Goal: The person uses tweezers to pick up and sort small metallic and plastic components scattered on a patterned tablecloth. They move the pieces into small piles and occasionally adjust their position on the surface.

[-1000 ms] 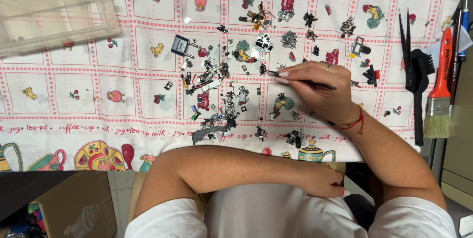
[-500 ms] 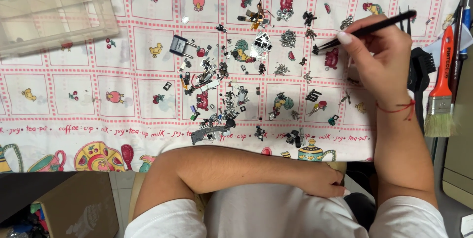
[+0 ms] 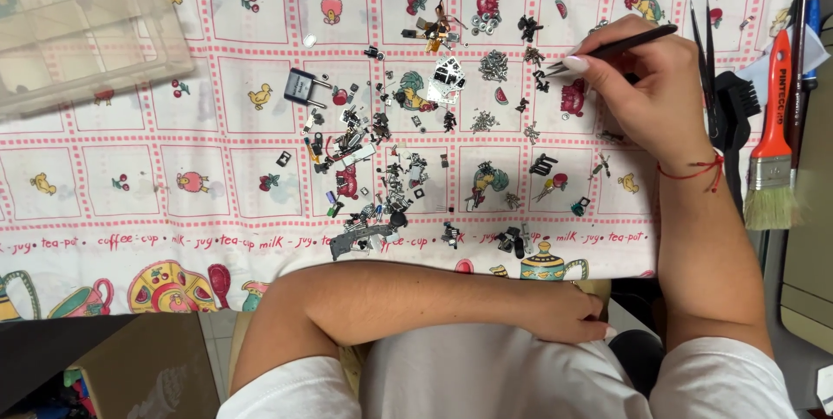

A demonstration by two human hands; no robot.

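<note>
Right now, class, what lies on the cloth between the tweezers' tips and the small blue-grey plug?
In the head view, between tweezers and plug: scattered small dark parts on the tablecloth.

Position: worn on the head, above the tablecloth point(image 3: 130, 202).
Direction: pointed straight down.
Range: close; only one view is given.

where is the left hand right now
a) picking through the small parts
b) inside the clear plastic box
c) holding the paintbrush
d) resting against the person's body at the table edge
d: the left hand lies against the white shirt below the tablecloth edge, holding nothing, while the right hand holds black tweezers over the small parts.
</note>
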